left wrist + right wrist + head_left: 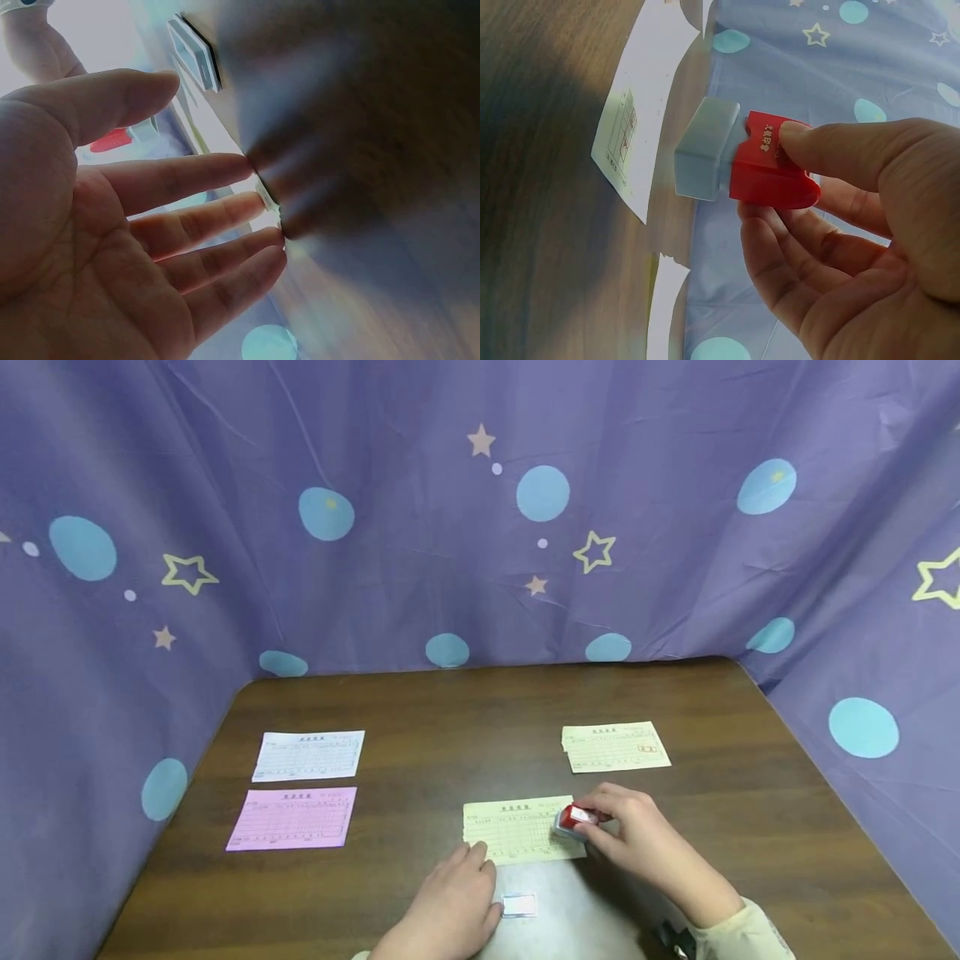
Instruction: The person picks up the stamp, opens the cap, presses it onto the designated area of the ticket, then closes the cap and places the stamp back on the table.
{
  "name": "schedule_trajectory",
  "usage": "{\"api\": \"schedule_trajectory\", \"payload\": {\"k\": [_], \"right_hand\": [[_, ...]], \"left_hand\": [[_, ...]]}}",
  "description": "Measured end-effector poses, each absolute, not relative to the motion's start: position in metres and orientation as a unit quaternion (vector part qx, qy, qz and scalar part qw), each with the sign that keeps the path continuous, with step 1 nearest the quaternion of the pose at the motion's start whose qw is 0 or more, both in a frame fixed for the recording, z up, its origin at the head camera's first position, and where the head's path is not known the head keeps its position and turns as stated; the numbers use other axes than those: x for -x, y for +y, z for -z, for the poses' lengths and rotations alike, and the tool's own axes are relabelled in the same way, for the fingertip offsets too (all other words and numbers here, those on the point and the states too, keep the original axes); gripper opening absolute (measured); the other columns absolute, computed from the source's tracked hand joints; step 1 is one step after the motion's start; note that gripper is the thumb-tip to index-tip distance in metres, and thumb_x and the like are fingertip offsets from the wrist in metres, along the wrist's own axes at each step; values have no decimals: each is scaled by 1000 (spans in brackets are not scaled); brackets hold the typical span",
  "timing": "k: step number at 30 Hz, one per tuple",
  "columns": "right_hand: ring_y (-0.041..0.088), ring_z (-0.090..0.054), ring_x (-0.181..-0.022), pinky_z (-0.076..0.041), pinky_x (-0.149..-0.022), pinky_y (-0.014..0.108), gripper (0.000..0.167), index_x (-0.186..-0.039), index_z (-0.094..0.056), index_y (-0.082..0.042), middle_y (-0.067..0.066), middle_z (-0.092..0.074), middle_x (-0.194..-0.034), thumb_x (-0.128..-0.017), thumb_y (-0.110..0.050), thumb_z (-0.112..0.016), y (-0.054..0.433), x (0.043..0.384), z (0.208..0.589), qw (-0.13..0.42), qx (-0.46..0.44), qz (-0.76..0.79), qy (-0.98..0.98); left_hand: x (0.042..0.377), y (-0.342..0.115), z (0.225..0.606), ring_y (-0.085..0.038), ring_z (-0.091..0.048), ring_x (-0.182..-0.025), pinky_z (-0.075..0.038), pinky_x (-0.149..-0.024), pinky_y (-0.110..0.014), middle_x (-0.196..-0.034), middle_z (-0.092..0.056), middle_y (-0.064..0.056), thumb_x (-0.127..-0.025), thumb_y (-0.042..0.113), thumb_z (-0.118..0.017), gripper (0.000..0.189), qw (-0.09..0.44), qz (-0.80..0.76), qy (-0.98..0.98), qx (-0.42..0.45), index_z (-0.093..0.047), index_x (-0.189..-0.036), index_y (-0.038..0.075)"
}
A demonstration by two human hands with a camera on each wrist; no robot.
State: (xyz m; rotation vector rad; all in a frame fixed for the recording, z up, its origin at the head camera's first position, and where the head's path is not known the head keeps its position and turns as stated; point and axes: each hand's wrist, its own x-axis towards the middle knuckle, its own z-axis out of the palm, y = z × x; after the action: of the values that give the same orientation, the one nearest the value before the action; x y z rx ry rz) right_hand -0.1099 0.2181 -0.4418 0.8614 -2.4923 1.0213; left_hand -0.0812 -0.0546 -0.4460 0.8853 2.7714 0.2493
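Observation:
My right hand (637, 835) pinches a red self-inking stamp (577, 818) with a pale translucent base, between thumb and fingers. It is over the right end of the near yellow slip (517, 831). In the right wrist view the base (705, 150) appears apart from the paper, and a reddish boxed mark (622, 135) shows on the slip. My left hand (453, 897) rests its extended fingertips at the slip's lower left edge. A small pale rectangular cap (520, 905) lies beside the left thumb, also seen in the left wrist view as a framed piece (195, 52).
Farther right lies another yellow slip (611, 747) bearing a red boxed mark. On the left are a white slip (309, 756) and, nearer, a pink slip (292, 818). A purple patterned curtain (420, 552) encloses the brown table (420, 718). A dark object (675, 939) shows at the right wrist.

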Motion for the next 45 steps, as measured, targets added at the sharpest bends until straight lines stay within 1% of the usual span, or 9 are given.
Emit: {"api": "schedule_trajectory", "payload": {"k": [3, 8, 13, 18, 25, 28, 33, 40, 45], "right_hand": [[3, -59, -75, -53, -67, 22, 23, -94, -75, -7, -10, -65, -87, -76, 3, -85, 220, 106, 444, 153, -303, -361, -869], [3, -59, -76, -53, -67, 21, 25, -94, -74, -12, -12, -64, -87, -77, 3, -84, 222, 103, 445, 154, -312, -374, -860], [3, -60, -76, -54, -67, 23, 24, -96, -75, -12, -12, -64, -88, -79, 2, -84, 220, 105, 443, 150, -310, -379, -859], [3, -59, -76, -53, -66, 25, 24, -97, -76, -10, -13, -62, -87, -78, 1, -85, 220, 107, 441, 149, -301, -368, -867], [4, -59, -76, -54, -64, 29, 23, -99, -76, -9, -11, -64, -88, -79, 1, -84, 222, 107, 442, 137, -297, -373, -868], [4, -59, -76, -54, -65, 28, 23, -98, -76, -9, -12, -64, -88, -79, 2, -84, 223, 106, 442, 132, -295, -374, -869], [4, -60, -77, -54, -66, 26, 25, -97, -76, -10, -11, -66, -90, -78, 4, -84, 224, 106, 444, 133, -293, -373, -870], [5, -61, -77, -55, -67, 27, 25, -98, -76, -9, -11, -66, -90, -78, 4, -84, 224, 107, 444, 126, -287, -380, -870], [5, -62, -78, -57, -68, 27, 24, -97, -76, -8, -10, -65, -88, -78, 5, -84, 223, 104, 443, 123, -284, -384, -870]], "left_hand": [[78, -52, 449, -33, -58, -113, -52, -91, -47, -124, -61, -18, -88, 35, -76, 44, 119, -82, 943, -301, -71, -106, -4], [74, -48, 451, -36, -58, -117, -51, -94, -47, -126, -61, -19, -87, 34, -76, 45, 112, -87, 942, -305, -71, -108, -5], [78, -51, 447, -39, -57, -120, -52, -94, -50, -130, -59, -22, -88, 33, -76, 46, 116, -87, 942, -302, -70, -111, -6], [82, -56, 441, -41, -55, -124, -52, -94, -53, -133, -58, -24, -89, 32, -76, 46, 107, -91, 942, -305, -70, -114, -6], [81, -58, 441, -39, -57, -123, -51, -94, -53, -128, -60, -22, -89, 31, -77, 41, 90, -96, 942, -309, -71, -107, -6], [80, -56, 442, -38, -56, -124, -50, -96, -52, -128, -60, -23, -89, 30, -77, 42, 90, -98, 941, -312, -71, -108, -7], [80, -56, 442, -36, -58, -122, -52, -93, -50, -127, -60, -21, -89, 29, -77, 43, 75, -98, 941, -315, -70, -111, -7], [82, -59, 444, -34, -60, -117, -53, -90, -50, -125, -62, -20, -88, 29, -77, 36, 69, -102, 939, -320, -72, -102, -4], [83, -55, 445, -33, -59, -120, -53, -90, -49, -125, -62, -19, -88, 27, -78, 36, 69, -99, 937, -327, -72, -104, -4]]}}
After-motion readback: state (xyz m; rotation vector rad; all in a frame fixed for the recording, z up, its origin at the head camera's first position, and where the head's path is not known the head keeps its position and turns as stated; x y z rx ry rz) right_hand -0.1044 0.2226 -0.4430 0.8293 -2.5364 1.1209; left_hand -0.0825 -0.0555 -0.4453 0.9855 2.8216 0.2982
